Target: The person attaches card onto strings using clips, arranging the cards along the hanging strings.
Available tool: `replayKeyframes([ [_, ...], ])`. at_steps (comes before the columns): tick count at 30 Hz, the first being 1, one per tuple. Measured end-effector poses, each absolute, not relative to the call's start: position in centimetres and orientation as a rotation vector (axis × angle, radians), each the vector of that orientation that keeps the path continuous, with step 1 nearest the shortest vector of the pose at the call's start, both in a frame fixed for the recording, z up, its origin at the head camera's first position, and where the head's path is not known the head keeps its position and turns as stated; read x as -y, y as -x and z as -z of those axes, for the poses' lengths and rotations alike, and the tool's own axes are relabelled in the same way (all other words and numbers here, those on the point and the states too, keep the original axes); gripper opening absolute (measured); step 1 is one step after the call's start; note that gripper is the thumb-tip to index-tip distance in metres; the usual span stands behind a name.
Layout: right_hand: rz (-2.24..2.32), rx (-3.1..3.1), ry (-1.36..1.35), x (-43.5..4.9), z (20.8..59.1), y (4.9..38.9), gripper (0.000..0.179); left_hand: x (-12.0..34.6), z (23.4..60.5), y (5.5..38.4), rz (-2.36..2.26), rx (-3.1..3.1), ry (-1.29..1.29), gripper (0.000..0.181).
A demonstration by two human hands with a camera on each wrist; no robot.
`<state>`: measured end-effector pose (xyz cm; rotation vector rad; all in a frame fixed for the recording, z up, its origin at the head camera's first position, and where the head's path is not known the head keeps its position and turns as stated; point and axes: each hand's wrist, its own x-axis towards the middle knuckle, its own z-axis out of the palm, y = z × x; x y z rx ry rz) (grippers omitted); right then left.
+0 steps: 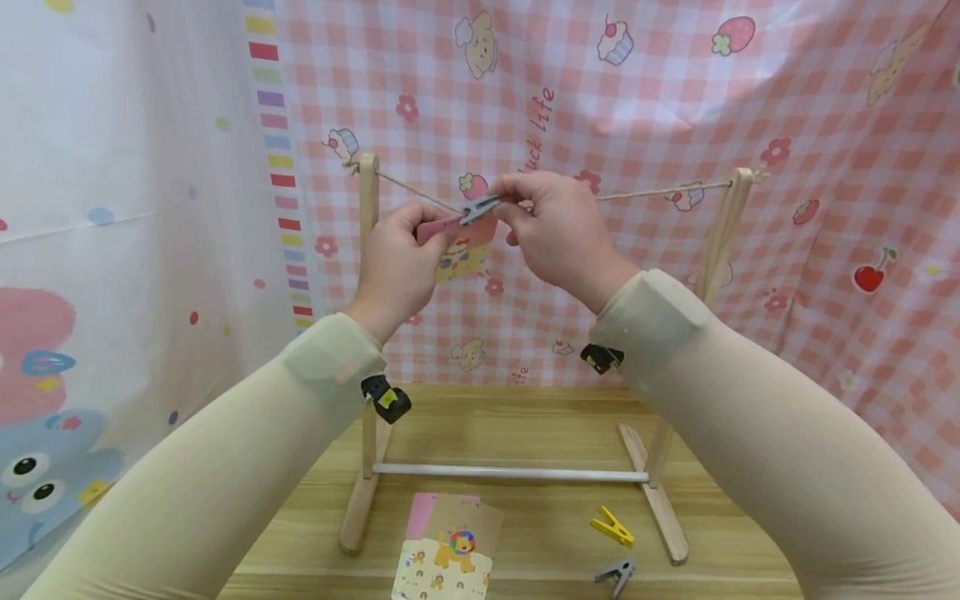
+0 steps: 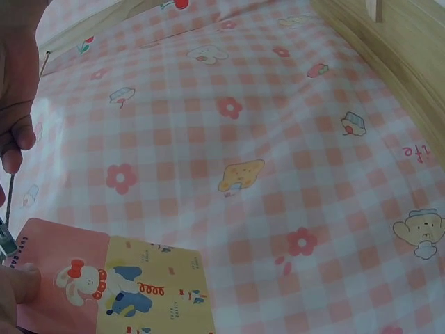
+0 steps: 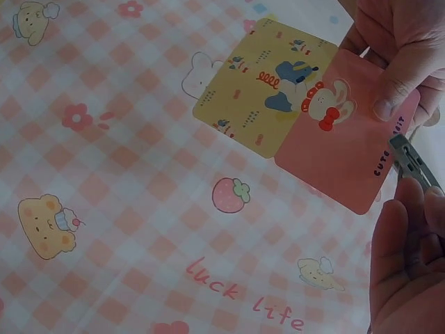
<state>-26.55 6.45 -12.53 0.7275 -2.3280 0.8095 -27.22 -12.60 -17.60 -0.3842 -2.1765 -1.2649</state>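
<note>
My left hand (image 1: 401, 258) pinches a pink-and-yellow card (image 1: 467, 257) by its pink end, thumb in front. Printed on the card (image 3: 327, 132) are a white rabbit and a blue animal, as the right wrist view shows. My right hand (image 1: 558, 229) pinches the handle end of a grey clothespin (image 1: 480, 208). In the right wrist view the tip of this clothespin (image 3: 415, 161) lies at the card's pink edge, beside printed letters. Both hands are at a thin rope (image 1: 415, 192), which dips towards them; whether the clothespin grips rope and card together cannot be told.
Wooden posts stand left (image 1: 368, 192) and right (image 1: 723, 225), joined low down by a white bar (image 1: 510, 473). On the wooden table (image 1: 555, 517) lie overlapping cards with a lion card (image 1: 450, 546) on top, a yellow clothespin (image 1: 613, 527) and another grey clothespin (image 1: 618, 573). Behind hangs a checked cloth (image 1: 660, 108).
</note>
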Motion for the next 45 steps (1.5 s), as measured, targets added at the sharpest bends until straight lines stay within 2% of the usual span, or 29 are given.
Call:
replayKeyframes([
  [45, -0.705, 2.364, -0.777, -5.64, 12.47, 26.34, 0.022, 12.41, 17.75, 26.94, 1.289, 2.18, 0.399, 0.012],
])
